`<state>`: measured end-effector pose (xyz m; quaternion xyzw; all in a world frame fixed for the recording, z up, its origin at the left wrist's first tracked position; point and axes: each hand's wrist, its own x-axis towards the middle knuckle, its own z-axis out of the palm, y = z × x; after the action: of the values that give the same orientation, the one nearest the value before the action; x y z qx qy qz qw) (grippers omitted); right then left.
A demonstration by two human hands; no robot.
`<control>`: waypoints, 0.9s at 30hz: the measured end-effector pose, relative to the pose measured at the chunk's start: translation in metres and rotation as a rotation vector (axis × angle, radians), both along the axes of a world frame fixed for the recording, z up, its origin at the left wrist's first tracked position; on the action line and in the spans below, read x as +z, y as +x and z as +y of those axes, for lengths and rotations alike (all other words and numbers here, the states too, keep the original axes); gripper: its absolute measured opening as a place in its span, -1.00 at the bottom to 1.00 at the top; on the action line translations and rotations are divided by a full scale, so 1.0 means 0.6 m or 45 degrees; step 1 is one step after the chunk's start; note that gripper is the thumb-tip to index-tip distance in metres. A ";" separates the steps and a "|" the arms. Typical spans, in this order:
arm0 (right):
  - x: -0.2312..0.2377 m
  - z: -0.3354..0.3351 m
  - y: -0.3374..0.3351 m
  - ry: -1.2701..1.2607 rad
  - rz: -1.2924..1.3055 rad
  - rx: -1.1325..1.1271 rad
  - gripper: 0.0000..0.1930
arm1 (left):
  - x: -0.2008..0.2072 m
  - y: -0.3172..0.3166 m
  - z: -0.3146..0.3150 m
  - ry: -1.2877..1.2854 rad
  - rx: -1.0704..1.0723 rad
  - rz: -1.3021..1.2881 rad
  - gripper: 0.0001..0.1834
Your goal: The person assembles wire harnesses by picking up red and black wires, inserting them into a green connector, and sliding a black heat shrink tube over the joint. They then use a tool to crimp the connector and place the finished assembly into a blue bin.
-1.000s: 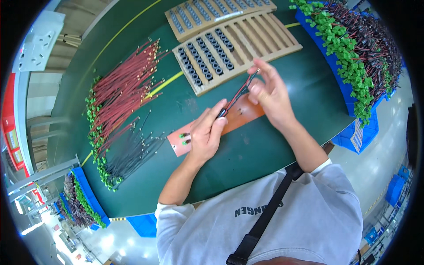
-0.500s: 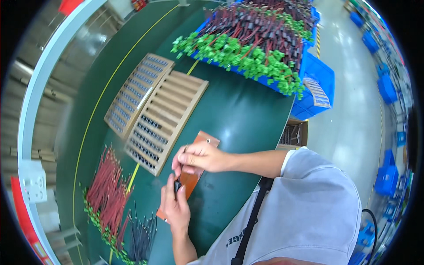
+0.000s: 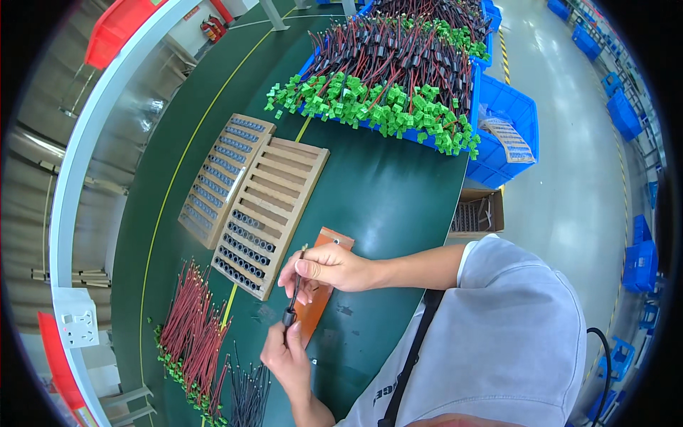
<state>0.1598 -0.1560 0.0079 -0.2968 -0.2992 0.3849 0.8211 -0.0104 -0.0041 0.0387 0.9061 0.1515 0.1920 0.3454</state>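
Between my hands runs a thin dark wire (image 3: 296, 285) with a small black cylindrical core (image 3: 289, 316) around it. My left hand (image 3: 287, 358) pinches the core end between thumb and fingers. Above it, my right hand (image 3: 333, 268) grips the wire near its tip, which sticks out past the thumb. Both hands are over an orange strip (image 3: 313, 320) lying on the green table, apparently fixed with screws. Just beyond, a slotted tray (image 3: 307, 174) carries rows of black ring-shaped cores (image 3: 245, 249) in its nearer slots; its farther slots are bare.
A second tray (image 3: 226, 171) full of cores adjoins the first. Red wires with green connectors (image 3: 192, 334) and a bundle of black wires (image 3: 249, 395) lie at the near left. Blue bins (image 3: 501, 107) stand at the far right, one heaped with wire assemblies (image 3: 398, 64). A cardboard box (image 3: 489, 213) sits beside the table.
My hands have drawn slightly apart, so more wire shows between them above the black core. The whole view has shifted a little.
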 end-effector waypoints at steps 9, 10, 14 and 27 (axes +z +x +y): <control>-0.013 -0.018 -0.004 -0.367 -0.057 0.152 -0.66 | -0.021 -0.007 -0.047 -0.083 -0.171 -0.084 -0.79; -0.013 -0.020 -0.004 -0.408 0.007 0.151 -0.66 | -0.016 -0.001 -0.057 -0.185 -0.245 -0.138 -0.78; -0.015 -0.026 -0.006 -0.369 -0.133 0.051 -0.63 | -0.014 0.002 -0.067 -0.611 -0.187 0.114 -0.76; 0.015 -0.127 0.050 -0.446 -0.106 -0.174 -0.62 | -0.084 0.003 -0.085 -0.802 -0.518 0.113 -0.83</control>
<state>0.1895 -0.2324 0.0169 -0.4702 -0.2404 0.3618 0.7682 -0.0089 -0.0552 -0.0117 0.7745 0.0348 0.0241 0.6311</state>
